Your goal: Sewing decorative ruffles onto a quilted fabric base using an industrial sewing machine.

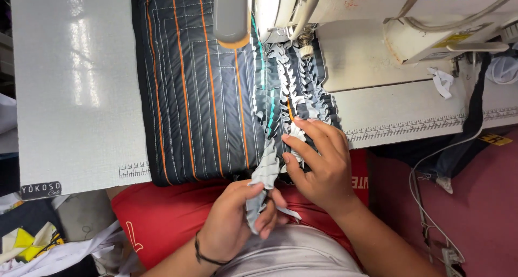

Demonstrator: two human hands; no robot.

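A dark quilted fabric panel (189, 88) with orange and white stitched stripes lies on the white sewing table (75, 83). Along its right side run rows of grey ruffled strip (294, 85), leading up under the sewing machine (345, 18). My left hand (237, 223) is closed on the loose end of the grey ruffled strip, near the table's front edge. My right hand (318, 163) lies flat on the ruffles, fingers pressing them onto the panel just below the needle area.
A grey cylindrical part (232, 12) hangs over the panel's top. Printed ruler marks (410, 127) run along the table edge. White cables (431, 201) dangle at right over a red floor. Fabric scraps (48, 244) are piled at lower left.
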